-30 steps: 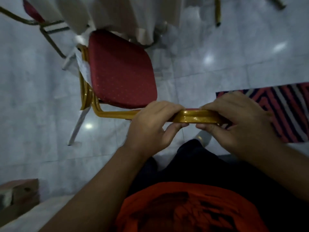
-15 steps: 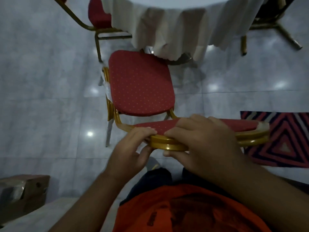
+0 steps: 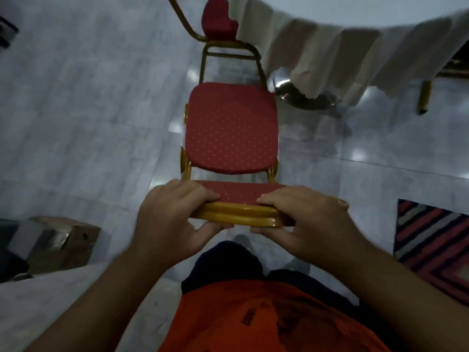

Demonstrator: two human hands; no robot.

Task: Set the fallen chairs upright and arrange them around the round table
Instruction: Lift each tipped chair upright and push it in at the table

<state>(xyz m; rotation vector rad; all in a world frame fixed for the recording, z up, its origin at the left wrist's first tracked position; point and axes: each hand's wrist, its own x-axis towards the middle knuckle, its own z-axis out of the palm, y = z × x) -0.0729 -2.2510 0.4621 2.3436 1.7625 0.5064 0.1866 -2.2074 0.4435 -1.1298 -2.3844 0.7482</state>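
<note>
Now | both grips closed: left hand (image 3: pixel 175 214), right hand (image 3: pixel 307 219) hold chair (image 3: pixel 231 130) by backrest top rail | upright, beside bench (image 3: pixel 330 47) | rigid frame, probably moderately heavy; rail suits.

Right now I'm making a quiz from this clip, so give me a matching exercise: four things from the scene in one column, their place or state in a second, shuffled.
Things:
1. red chair
2. striped rug
3. cardboard box
4. tablecloth

Places or states:
A. on the floor at the left edge
B. hangs in folds from the table at the top
C. held by its backrest in both hands
D. on the floor at the right edge

Pairs: 1-C, 2-D, 3-A, 4-B. The left hand and right hand grip the backrest top.
</note>
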